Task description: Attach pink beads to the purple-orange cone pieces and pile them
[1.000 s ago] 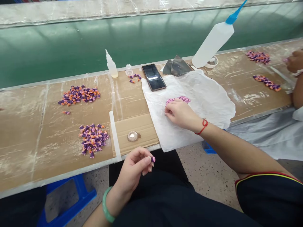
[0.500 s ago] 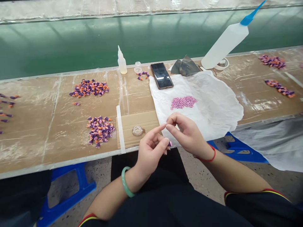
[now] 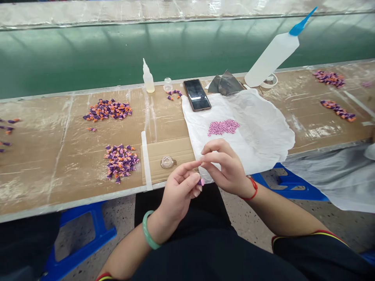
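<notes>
My left hand (image 3: pixel 180 191) is closed around a small purple and pink piece (image 3: pixel 201 182) at the bench's front edge. My right hand (image 3: pixel 225 166) pinches its fingertips together right against the left hand's forefinger; what the pinch holds is too small to make out. Just behind the hands, a heap of tiny pink bits (image 3: pixel 223 127) lies on a white sheet (image 3: pixel 263 128). A pile of purple and orange pieces (image 3: pixel 120 160) lies to the left, and a small clear dish (image 3: pixel 167 162) sits close to the left hand.
A second purple and orange pile (image 3: pixel 107 109) lies further back. Along the back edge stand a small dropper bottle (image 3: pixel 148 78), a phone (image 3: pixel 197 95) and a large squeeze bottle (image 3: pixel 272 52) with a blue nozzle. More piles (image 3: pixel 336 109) lie at the right. Blue stools (image 3: pixel 88 242) stand under the bench.
My right hand left the pink bits on the sheet and came back to meet my left hand at the bench edge. The left hand rose slightly with its piece.
</notes>
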The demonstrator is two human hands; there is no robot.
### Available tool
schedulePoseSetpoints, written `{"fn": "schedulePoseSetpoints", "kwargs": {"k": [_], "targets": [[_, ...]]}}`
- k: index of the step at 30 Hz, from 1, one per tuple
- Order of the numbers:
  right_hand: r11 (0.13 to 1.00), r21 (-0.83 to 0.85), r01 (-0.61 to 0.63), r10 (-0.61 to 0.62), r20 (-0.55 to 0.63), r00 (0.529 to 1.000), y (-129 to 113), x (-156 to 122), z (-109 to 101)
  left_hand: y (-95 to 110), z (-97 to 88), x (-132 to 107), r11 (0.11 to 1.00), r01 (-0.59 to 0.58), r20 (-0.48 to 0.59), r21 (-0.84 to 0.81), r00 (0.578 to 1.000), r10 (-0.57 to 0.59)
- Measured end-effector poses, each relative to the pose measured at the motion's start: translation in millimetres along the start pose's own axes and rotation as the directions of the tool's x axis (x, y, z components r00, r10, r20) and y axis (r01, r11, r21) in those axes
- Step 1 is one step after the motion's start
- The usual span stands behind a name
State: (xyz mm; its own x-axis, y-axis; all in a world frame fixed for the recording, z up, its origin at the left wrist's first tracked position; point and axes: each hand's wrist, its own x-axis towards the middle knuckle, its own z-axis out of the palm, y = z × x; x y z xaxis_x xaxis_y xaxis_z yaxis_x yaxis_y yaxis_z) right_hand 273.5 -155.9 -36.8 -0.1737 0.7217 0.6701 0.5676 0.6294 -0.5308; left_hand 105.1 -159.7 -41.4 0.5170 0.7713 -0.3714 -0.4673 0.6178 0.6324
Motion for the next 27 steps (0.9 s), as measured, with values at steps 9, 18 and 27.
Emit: {"fn": "schedulePoseSetpoints", "kwargs": {"k": [9, 18, 27], "targets": [[0.993, 0.068, -0.094, 0.098, -0.058, 0.993, -7, -5, 1, 9, 2.7, -2, 0.992, 0.102, 0.040, -0.080, 0.994, -0.099], [0.314, 0.715, -0.625, 0.666, 0.303, 0.681, -33, -18, 22, 8, 6.1, -4, 0.819, -0.357, -0.012, 0.449, 0.914, 0.405], [0.332, 0.662, -0.672, 0.696, 0.309, 0.648, -39, -8, 12, 12, 0.9, -6, 0.637, -0.426, 0.104, 0.642, 0.872, 0.478]]}}
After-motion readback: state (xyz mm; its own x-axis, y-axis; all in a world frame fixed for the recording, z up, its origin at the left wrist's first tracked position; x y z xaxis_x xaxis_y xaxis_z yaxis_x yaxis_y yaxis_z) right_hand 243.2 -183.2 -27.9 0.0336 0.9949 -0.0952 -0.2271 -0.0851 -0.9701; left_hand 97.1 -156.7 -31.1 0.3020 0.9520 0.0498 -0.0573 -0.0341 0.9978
